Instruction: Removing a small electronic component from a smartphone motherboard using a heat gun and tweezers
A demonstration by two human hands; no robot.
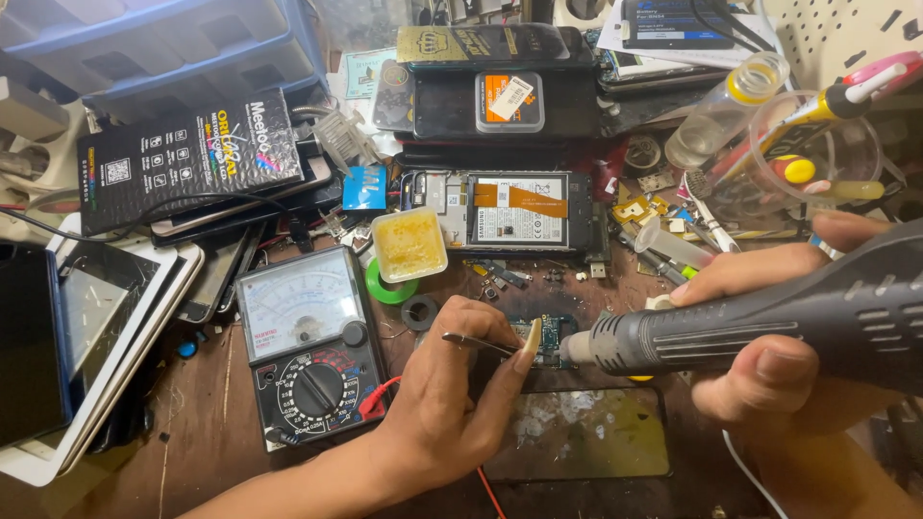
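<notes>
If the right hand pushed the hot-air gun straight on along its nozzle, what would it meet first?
Most likely the small circuit board: the right hand aims the hot-air gun leftward at it, nozzle nearly touching. Just beyond are the left hand and its tweezers. Depth is uncertain.

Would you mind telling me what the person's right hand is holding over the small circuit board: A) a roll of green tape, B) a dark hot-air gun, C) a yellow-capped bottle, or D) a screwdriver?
B: the right hand grips a dark hot-air gun whose nozzle points at the small circuit board, while the left hand holds tweezers beside it.
</notes>
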